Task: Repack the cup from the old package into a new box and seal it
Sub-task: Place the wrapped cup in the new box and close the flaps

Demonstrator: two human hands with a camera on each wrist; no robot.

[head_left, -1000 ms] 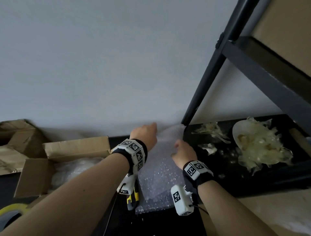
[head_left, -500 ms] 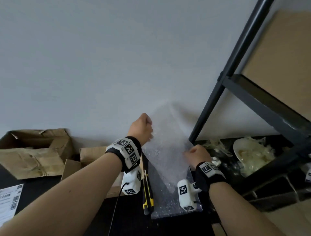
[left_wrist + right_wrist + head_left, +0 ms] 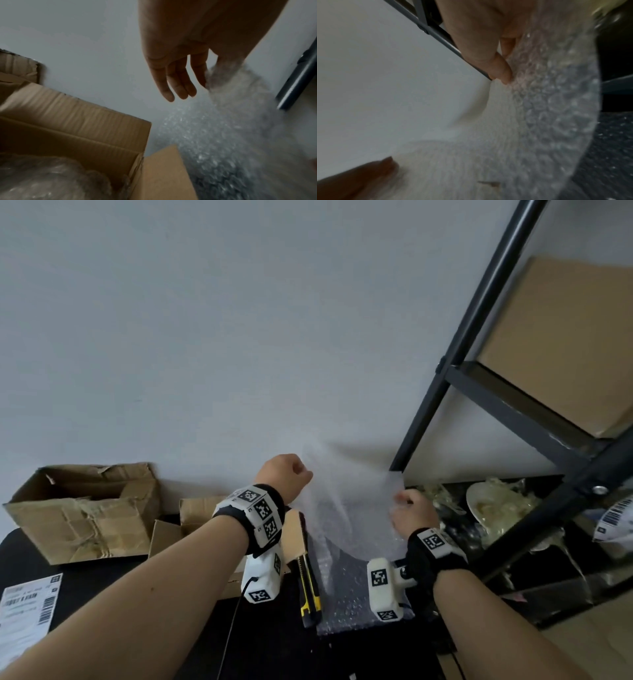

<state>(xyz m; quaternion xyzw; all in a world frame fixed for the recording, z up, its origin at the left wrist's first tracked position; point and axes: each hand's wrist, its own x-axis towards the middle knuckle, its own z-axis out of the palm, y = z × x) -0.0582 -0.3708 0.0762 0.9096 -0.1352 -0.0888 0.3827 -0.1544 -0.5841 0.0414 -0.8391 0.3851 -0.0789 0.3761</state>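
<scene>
A sheet of bubble wrap (image 3: 352, 508) stands up from the black table, its lower end lying flat. My left hand (image 3: 291, 474) pinches the top left corner, and in the left wrist view the bubble wrap (image 3: 231, 94) sits between thumb and forefinger of the left hand (image 3: 205, 81) while the other fingers hang loose. My right hand (image 3: 409, 508) pinches the right edge; the right hand (image 3: 505, 77) presses the bubble wrap (image 3: 556, 108) with its thumb. An open cardboard box (image 3: 85, 128) holds a plastic-wrapped bundle (image 3: 42, 178). No cup shows.
A yellow-and-black utility knife (image 3: 310, 587) lies beside the wrap. A torn old box (image 3: 85, 508) stands at the far left, with a shipping label (image 3: 27, 611) in front. A dark metal rack (image 3: 479, 371) rises on the right, with crumpled tape scraps (image 3: 496, 505) on its low shelf.
Both hands have lifted the far end of the bubble wrap off the table, so it now stands upright. The head view has tilted up.
</scene>
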